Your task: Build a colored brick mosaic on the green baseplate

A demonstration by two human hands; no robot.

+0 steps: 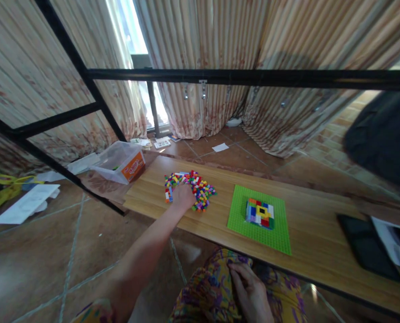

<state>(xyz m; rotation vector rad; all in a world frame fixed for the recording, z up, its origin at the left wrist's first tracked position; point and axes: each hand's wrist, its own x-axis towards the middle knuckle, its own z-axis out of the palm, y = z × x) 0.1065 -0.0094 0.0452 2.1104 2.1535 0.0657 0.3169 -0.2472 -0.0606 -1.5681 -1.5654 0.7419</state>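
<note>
My left hand [183, 196] reaches across the bench to a loose pile of small toy building bricks [202, 190] in many colours. Its fingers point down among the bricks, and the back of the hand hides their tips. My right hand [250, 287] rests on my patterned lap [206, 287], fingers loosely stretched and no held thing visible. On a green baseplate [277, 237] right of the pile sits a low square build of bricks [260, 213]. It has a yellow ring around a dark centre, with white, red, blue and green around it.
A clear plastic box [114, 161] with an orange label stands at the left end of the wooden bench [310, 224]. A dark flat tablet-like thing [368, 246] lies at the right. A black metal frame [226, 77] crosses ahead, before striped curtains [203, 45]. Papers lie on the tiled floor.
</note>
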